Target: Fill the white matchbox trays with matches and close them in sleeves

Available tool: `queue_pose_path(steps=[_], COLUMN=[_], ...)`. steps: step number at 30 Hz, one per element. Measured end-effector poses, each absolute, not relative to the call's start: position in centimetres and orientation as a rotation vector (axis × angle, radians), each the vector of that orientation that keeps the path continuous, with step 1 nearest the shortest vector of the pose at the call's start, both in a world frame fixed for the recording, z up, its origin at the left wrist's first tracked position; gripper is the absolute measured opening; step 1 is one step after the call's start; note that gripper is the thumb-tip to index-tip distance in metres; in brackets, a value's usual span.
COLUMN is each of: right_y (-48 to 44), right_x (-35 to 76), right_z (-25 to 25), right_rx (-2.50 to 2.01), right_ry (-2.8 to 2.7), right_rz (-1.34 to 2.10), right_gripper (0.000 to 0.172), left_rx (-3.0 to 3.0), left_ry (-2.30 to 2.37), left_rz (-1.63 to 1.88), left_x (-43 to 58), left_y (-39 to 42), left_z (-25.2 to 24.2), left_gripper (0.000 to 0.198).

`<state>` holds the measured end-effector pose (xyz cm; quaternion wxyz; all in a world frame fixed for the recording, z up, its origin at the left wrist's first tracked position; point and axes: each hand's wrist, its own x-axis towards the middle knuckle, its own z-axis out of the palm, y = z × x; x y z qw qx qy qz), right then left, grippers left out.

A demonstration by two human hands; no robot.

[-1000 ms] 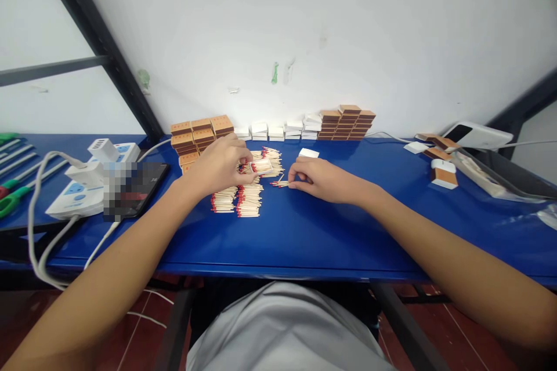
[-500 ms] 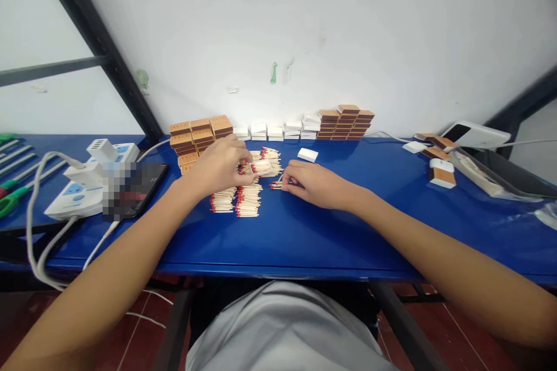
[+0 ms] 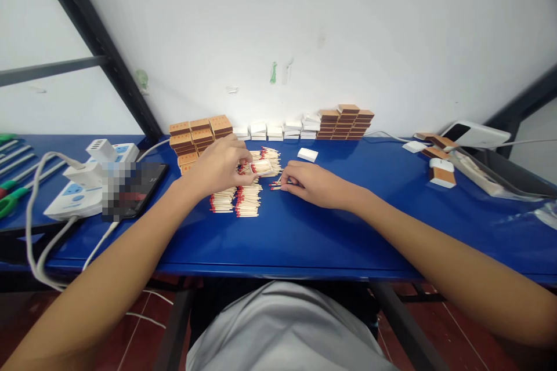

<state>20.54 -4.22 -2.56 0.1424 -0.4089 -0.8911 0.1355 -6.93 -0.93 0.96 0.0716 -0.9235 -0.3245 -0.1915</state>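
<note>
My left hand (image 3: 224, 165) is closed on the left end of a white matchbox tray (image 3: 262, 168) filled with matches, held over the match piles. Below it, red-tipped matches (image 3: 247, 202) lie in neat heaps on the blue table. My right hand (image 3: 311, 184) is closed in a pinch at a few loose matches (image 3: 275, 185) just right of the heaps; the fingertips partly hide them. Beyond the right hand, a white inner tray (image 3: 307, 155) lies alone on the table.
Stacked matchboxes (image 3: 201, 134) stand at the back left, white trays (image 3: 275, 133) along the wall, and brown matchbox sleeves (image 3: 347, 123) right of them. A power strip (image 3: 78, 194) and phone (image 3: 141, 188) lie left. At right are a dark case (image 3: 507, 174) and a white device (image 3: 476, 134).
Almost nothing differs. The fingers of my right hand have shifted very slightly at the loose matches; my left hand keeps the tray in the same place.
</note>
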Motion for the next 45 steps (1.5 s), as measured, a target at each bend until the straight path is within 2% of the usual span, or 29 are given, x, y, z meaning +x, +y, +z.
queue_pose_path(steps=[6, 19, 45], right_y=[-4.3, -4.9, -3.8], right_x=[20.9, 18.9, 20.9], right_z=[-2.0, -1.3, -2.1], right_rx=[-1.163, -1.212, -1.228], right_ry=[-2.591, -2.488, -2.639], right_rz=[0.384, 0.015, 0.265], right_gripper=[0.016, 0.014, 0.012], left_rx=[-2.771, -2.896, -2.782], left_ry=[-0.984, -0.898, -0.983], left_rz=[-0.560, -0.582, -0.575], left_x=[-6.9, -4.8, -7.1], left_y=[-1.0, -3.0, -0.9], left_z=[1.0, 0.9, 0.9], left_gripper=[0.022, 0.016, 0.022])
